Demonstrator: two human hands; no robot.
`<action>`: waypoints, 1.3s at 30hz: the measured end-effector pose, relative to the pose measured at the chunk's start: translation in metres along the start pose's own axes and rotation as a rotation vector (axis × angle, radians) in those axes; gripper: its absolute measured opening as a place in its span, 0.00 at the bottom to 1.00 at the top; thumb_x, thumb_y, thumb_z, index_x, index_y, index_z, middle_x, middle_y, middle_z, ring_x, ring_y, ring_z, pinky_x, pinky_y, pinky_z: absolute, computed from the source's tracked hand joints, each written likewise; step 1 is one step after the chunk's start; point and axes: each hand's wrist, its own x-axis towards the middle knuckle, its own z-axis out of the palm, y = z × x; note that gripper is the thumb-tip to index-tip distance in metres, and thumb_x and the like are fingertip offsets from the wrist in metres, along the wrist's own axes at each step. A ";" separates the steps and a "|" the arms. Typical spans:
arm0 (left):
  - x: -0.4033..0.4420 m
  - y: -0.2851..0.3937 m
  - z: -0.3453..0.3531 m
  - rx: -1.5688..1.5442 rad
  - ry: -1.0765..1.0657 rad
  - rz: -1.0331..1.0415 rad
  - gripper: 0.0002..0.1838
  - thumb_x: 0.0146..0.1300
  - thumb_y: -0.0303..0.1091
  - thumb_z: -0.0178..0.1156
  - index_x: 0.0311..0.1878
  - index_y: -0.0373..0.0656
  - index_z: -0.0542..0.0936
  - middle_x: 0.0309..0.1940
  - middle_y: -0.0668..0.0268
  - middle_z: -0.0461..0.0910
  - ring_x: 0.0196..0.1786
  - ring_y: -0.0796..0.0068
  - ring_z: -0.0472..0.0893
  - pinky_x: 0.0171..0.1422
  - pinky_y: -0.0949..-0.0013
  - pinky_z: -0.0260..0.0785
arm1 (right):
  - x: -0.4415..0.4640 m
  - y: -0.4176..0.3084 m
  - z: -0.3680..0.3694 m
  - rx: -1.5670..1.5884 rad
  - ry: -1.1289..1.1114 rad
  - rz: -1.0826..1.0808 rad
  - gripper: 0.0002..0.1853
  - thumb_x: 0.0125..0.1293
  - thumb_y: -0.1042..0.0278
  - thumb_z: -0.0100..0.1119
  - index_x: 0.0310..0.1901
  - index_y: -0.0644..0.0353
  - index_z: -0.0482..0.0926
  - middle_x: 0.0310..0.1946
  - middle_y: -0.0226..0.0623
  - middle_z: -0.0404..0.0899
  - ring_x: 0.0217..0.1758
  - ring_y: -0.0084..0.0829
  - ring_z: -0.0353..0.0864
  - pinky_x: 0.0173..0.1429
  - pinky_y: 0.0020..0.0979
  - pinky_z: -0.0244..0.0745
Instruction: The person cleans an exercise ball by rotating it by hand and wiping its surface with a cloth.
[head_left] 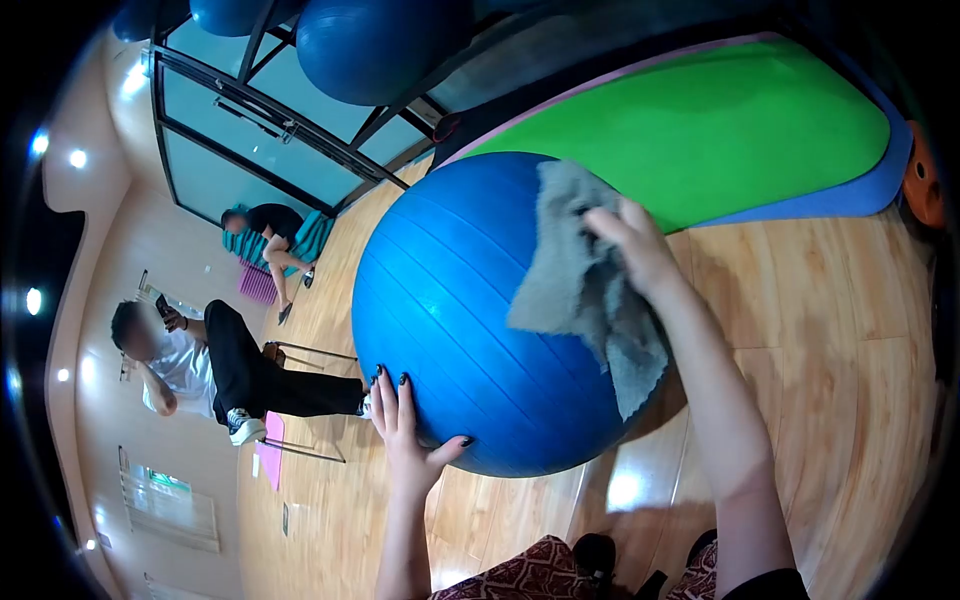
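A large blue exercise ball (450,290) rests on the wooden floor in front of me. My left hand (405,430) lies against its lower left side, fingers spread, dark nail polish showing. On the ball's right side, my right hand (635,245) is closed on a grey cloth (565,250). The cloth is draped over the ball's surface, with one end hanging down towards the lower right.
A green mat (700,130) lies beyond the ball, over blue and pink ones. At the left, a person (185,370) sits on a chair holding a phone; another person (272,225) sits by stacked teal mats. More blue balls (380,45) are on a rack above.
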 end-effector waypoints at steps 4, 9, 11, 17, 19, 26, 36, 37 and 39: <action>-0.007 -0.022 -0.003 -0.034 0.006 0.003 0.56 0.39 0.61 0.70 0.69 0.42 0.56 0.71 0.48 0.48 0.71 0.44 0.48 0.70 0.44 0.43 | -0.022 0.022 -0.027 0.334 0.184 0.298 0.32 0.58 0.52 0.58 0.58 0.66 0.67 0.51 0.36 0.72 0.53 0.27 0.71 0.58 0.29 0.65; -0.013 -0.046 -0.009 -0.081 -0.008 -0.046 0.56 0.41 0.61 0.69 0.70 0.42 0.55 0.71 0.51 0.47 0.72 0.46 0.48 0.71 0.47 0.44 | -0.034 0.083 -0.062 0.348 0.217 0.643 0.21 0.59 0.54 0.53 0.48 0.61 0.75 0.36 0.33 0.77 0.39 0.27 0.77 0.43 0.27 0.72; -0.017 -0.051 -0.012 -0.075 -0.020 -0.056 0.56 0.42 0.61 0.68 0.70 0.42 0.54 0.72 0.52 0.46 0.72 0.46 0.48 0.71 0.47 0.45 | -0.044 0.081 -0.053 0.388 0.191 0.559 0.24 0.58 0.52 0.53 0.49 0.63 0.75 0.38 0.35 0.77 0.41 0.28 0.76 0.46 0.27 0.71; -0.034 -0.068 -0.017 -0.131 -0.050 -0.116 0.58 0.41 0.57 0.70 0.71 0.43 0.51 0.73 0.53 0.43 0.74 0.49 0.45 0.72 0.50 0.45 | -0.055 0.038 -0.003 0.202 0.060 0.337 0.33 0.53 0.56 0.63 0.57 0.67 0.67 0.51 0.41 0.72 0.55 0.31 0.70 0.61 0.31 0.63; -0.040 -0.077 -0.021 -0.145 -0.075 -0.154 0.59 0.40 0.55 0.71 0.72 0.43 0.50 0.73 0.53 0.43 0.74 0.50 0.45 0.73 0.51 0.44 | -0.056 0.035 0.006 0.146 -0.051 0.236 0.34 0.53 0.58 0.63 0.58 0.69 0.66 0.54 0.44 0.70 0.58 0.33 0.68 0.64 0.32 0.59; -0.060 -0.092 -0.032 -0.192 -0.161 -0.248 0.59 0.40 0.49 0.72 0.72 0.45 0.47 0.73 0.52 0.39 0.74 0.50 0.42 0.73 0.51 0.42 | -0.071 0.033 0.030 -0.326 -0.062 -0.128 0.38 0.48 0.54 0.61 0.60 0.64 0.66 0.62 0.56 0.63 0.67 0.51 0.59 0.70 0.46 0.47; 0.030 0.030 -0.057 0.269 -0.258 -0.027 0.49 0.48 0.54 0.65 0.70 0.44 0.54 0.72 0.49 0.46 0.72 0.44 0.45 0.71 0.46 0.38 | -0.088 0.044 0.024 -0.404 0.067 -0.136 0.35 0.49 0.57 0.59 0.61 0.61 0.66 0.59 0.51 0.66 0.64 0.50 0.63 0.69 0.52 0.45; 0.036 0.032 -0.054 0.324 -0.247 -0.080 0.49 0.48 0.56 0.64 0.70 0.44 0.55 0.71 0.49 0.47 0.72 0.44 0.46 0.71 0.45 0.38 | -0.089 0.043 0.023 -0.424 0.075 -0.139 0.35 0.49 0.58 0.59 0.60 0.61 0.66 0.59 0.51 0.67 0.64 0.50 0.63 0.69 0.51 0.46; 0.041 0.031 -0.049 0.425 -0.228 -0.192 0.52 0.47 0.63 0.63 0.70 0.43 0.55 0.71 0.50 0.48 0.72 0.45 0.47 0.69 0.40 0.40 | -0.093 0.038 0.021 -0.435 0.083 -0.125 0.34 0.48 0.59 0.59 0.60 0.62 0.67 0.58 0.51 0.67 0.63 0.49 0.64 0.69 0.49 0.48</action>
